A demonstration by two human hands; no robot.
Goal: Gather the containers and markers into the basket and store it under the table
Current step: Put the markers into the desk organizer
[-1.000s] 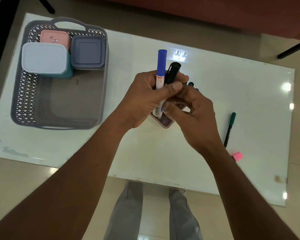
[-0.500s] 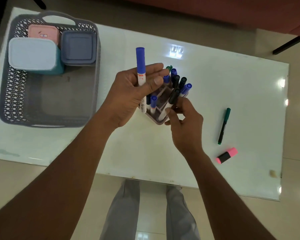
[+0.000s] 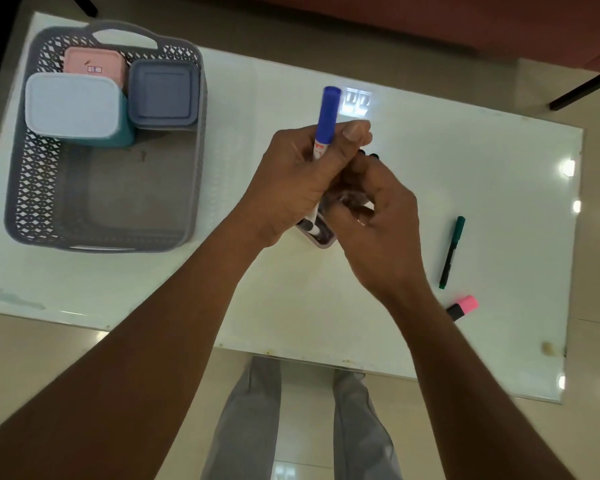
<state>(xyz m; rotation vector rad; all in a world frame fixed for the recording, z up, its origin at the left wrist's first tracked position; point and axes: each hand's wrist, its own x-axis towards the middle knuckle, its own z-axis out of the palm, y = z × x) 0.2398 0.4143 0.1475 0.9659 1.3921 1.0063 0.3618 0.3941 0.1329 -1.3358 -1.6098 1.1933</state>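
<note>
While three lidded containers already sat packed at the far end of the grey basket (image 3: 32,188) — a pink one (image 3: 92,62), a pale-blue-lidded one (image 3: 71,105) and a slate one (image 3: 163,95) — the marker half of the job was only partly done, going by the head camera. The near half of the basket held nothing, and the basket itself stood on the white table (image 3: 482,161), so stowing it underneath was not yet done.

Mid-table, both hands worked over a small marker holder (image 3: 323,239), mostly hidden beneath them. The left hand (image 3: 298,181) had its fingers and thumb wrapped round a blue-capped marker (image 3: 328,112), cap pointing up and away, lower end down at the holder's mouth. The right hand (image 3: 381,216) hovered just beside it with fingers curled in over the holder. Blur and the hand's own back hid the fingertips, so I could not tell whether they pinched anything. A couple of dark caps (image 3: 373,155) peeked out past the knuckles.

Off to the right, well apart from the hands, two strays lay flat on the table: a green pen (image 3: 452,252) and, nearer the front edge, a pink highlighter (image 3: 463,306). My read is that the loose markers come first — then holder into basket, then basket under the table.
</note>
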